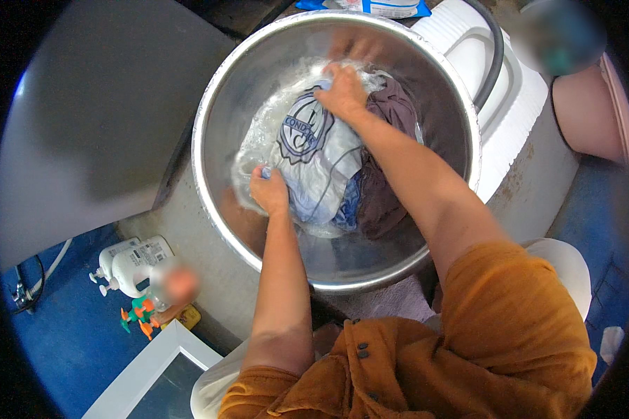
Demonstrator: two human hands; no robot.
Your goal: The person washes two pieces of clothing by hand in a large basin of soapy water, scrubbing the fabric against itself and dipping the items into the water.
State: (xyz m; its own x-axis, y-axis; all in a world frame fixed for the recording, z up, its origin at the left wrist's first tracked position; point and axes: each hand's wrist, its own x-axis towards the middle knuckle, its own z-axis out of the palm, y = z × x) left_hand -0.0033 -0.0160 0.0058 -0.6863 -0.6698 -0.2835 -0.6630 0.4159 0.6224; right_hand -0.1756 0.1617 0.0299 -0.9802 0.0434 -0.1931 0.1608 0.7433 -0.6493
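A large round steel basin [338, 262] takes up the middle of the view, with sudsy water and wet clothes inside. On top lies a pale printed garment [327, 180] bearing a dark badge-like design with writing. My left hand [270, 193] pinches a bit of this cloth at its left edge. At the far edge, my right hand [344, 93] grips the same garment, its fingertips partly in the foam. A dark brown garment [385, 199] lies to the right, under my right forearm. Between the two shows a piece of blue patterned cloth [349, 204].
A ribbed white washboard-like panel [524, 110] and grey hose [495, 63] lie right of the basin, near a pink tub [587, 112]. Left are a large grey panel [99, 105], white pump bottles [139, 262] and a white frame [136, 374]. A blue-and-white packet [369, 7] lies beyond.
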